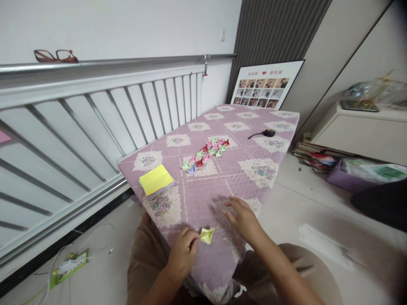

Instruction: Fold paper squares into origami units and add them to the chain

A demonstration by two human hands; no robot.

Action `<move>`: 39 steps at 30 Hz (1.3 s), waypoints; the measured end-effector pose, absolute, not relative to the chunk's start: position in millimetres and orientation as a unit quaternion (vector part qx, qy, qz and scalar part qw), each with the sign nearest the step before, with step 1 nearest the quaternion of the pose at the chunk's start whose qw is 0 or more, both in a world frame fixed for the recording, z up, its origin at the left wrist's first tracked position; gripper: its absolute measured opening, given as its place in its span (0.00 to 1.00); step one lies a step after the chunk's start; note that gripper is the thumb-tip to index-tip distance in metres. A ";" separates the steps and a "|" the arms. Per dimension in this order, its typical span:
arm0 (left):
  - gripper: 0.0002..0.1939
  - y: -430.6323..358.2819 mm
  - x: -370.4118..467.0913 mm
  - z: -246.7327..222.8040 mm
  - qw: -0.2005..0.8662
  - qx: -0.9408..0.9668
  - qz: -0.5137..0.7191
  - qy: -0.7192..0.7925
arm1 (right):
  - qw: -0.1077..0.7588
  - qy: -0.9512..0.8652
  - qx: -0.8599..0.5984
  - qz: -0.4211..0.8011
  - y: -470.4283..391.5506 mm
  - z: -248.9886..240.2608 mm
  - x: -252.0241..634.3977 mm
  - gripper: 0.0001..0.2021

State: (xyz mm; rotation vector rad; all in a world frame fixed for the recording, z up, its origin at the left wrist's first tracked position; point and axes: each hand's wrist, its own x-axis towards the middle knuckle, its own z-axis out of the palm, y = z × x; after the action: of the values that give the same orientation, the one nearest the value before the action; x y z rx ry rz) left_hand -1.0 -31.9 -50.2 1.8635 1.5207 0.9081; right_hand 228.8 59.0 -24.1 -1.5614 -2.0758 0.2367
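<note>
Near the table's front end, my left hand (185, 250) pinches one edge of a small folded yellow origami piece (207, 235) between thumb and fingertips. Off to its right, my right hand (241, 215) hovers with bent, parted fingers and holds nothing. A stack of square paper (157, 180), yellow sheet on top, lies toward the table's left edge. Farther up the table sit several small folded paper pieces (206, 153) in pink, red, green and blue, grouped in slanting rows.
A pink floral cloth covers the table (203, 199). At its far right lies a black object with a strap (269, 133). A white railing (140, 106) borders the left side, with glasses (56, 56) on its pipe. A framed photo board (267, 84) stands behind. A power strip (70, 267) is on the floor.
</note>
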 end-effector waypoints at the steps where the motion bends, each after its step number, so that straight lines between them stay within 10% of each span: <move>1: 0.09 -27.1 -0.5 -50.2 0.280 0.691 0.343 0.571 | 0.231 -0.753 -0.611 0.073 73.3 -25.5 237.9 0.12; 23: 0.07 240.8 89.0 -29.1 0.144 0.659 0.328 0.661 | 0.149 -0.677 -0.721 -0.010 156.1 -55.7 274.8 0.19; 39: 0.09 297.3 116.0 -39.2 0.103 0.647 0.266 0.707 | 0.137 -0.683 -0.717 -0.021 157.4 -59.1 277.8 0.19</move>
State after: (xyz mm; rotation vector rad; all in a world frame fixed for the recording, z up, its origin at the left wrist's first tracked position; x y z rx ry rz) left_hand 116.0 297.3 -39.2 1.9098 2.0876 0.7842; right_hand 277.8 157.4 -59.1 -2.0761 -1.9764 -0.0616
